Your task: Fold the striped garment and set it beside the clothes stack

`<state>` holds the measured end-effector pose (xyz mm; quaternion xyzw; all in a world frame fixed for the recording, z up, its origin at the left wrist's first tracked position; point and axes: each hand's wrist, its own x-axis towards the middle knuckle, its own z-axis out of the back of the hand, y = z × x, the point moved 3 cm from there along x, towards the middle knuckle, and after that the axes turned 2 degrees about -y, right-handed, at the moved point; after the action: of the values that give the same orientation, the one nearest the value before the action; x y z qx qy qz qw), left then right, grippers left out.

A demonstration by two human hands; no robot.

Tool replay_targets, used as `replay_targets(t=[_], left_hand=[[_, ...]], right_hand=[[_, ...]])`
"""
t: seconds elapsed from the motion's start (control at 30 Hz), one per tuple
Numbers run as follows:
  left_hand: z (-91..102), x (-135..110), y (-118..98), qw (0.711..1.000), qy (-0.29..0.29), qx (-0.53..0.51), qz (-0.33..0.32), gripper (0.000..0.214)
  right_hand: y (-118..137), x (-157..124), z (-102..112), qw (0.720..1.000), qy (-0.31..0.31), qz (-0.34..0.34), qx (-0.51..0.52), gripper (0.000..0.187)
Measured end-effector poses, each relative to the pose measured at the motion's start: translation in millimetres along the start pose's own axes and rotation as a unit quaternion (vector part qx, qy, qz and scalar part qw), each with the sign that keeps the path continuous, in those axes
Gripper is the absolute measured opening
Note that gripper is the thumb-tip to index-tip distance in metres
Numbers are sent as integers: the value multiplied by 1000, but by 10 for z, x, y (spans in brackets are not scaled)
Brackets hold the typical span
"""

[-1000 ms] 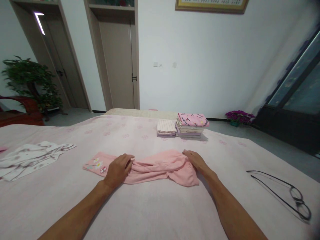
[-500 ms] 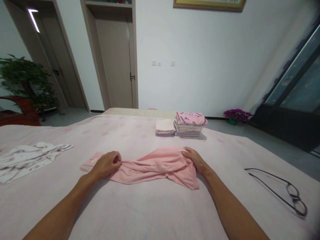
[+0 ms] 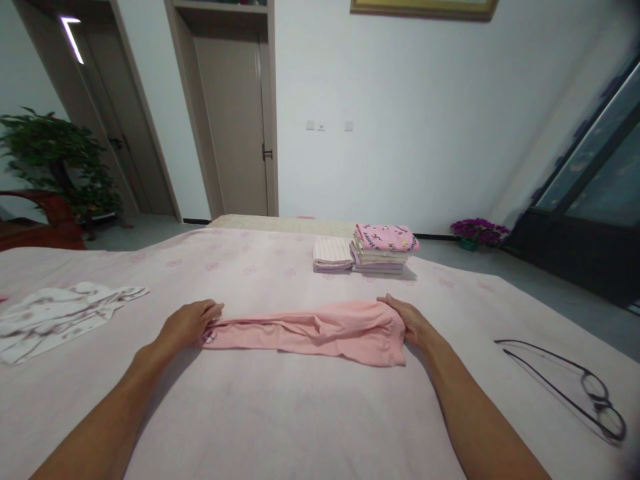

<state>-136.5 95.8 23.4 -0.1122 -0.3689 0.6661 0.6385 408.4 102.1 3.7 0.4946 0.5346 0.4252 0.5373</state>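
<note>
A pink garment [image 3: 310,331] lies stretched flat in a long band across the pale pink bedspread [image 3: 300,413]. My left hand [image 3: 186,324] holds its left end, where a small flower print shows under the fingertips. My right hand [image 3: 411,319] grips the wider right end, fingers curled along the far edge. Both forearms reach in from the bottom of the view.
Two stacks of folded clothes [image 3: 383,248] stand at the far side of the bed. A crumpled white patterned garment [image 3: 60,317] lies at the left. Black-framed glasses [image 3: 583,383] rest at the right. Doors, a potted plant [image 3: 55,157] and purple flowers [image 3: 477,231] are beyond.
My hands have drawn apart, the left going further left. The bunched pink garment is now pulled out long and flat between them.
</note>
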Motion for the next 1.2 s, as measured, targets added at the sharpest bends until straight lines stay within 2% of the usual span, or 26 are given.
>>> replay_targets(t=[0.1,0.13,0.23,0.33,0.4,0.47,0.6,0.67,0.7,0.77,0.83,0.9,0.93,1.0,1.1,1.13,1.2], left_hand=[[-30,12,21,982,140,126,-17,22],[-28,9,-1,974,155,161,-35,21],[-8,-6,-111,961,151,202,-111,18],[9,-27,-169,958,173,189,-125,16],[46,-30,-186,960,192,174,-103,16],[125,-14,-225,964,184,163,-102,18],[380,56,-360,977,76,140,-141,27],[478,86,-403,980,28,138,-138,33],[497,98,-410,981,24,144,-131,35],[455,112,-388,979,70,154,-110,33],[323,109,-325,970,171,148,-85,30],[163,98,-248,957,253,127,-60,31],[93,99,-212,956,263,121,-50,34],[-13,111,-163,965,224,128,-43,37],[-126,104,-158,977,133,144,-80,36],[-164,90,-168,977,123,144,-97,38],[-235,54,-192,972,140,144,-119,39]], right_hand=[[53,-110,-68,995,82,-26,-49,46],[80,-148,-92,992,106,-37,-60,48],[158,-236,-145,978,172,-62,-99,47],[199,-263,-156,971,203,-46,-119,49],[190,-250,-138,975,194,-26,-104,54],[158,-213,-107,983,165,-2,-74,59],[100,-90,-24,995,50,76,29,69],[88,-32,-3,991,19,105,75,71],[89,-10,1,989,13,115,90,72],[103,12,5,985,6,133,108,73],[126,-3,-1,983,9,142,115,74],[139,-50,-31,985,38,126,115,73],[141,-81,-53,986,62,109,113,71],[135,-147,-92,985,114,73,109,65],[117,-216,-109,979,168,39,111,57],[110,-227,-103,977,179,31,114,55],[95,-239,-84,973,195,17,121,56]])
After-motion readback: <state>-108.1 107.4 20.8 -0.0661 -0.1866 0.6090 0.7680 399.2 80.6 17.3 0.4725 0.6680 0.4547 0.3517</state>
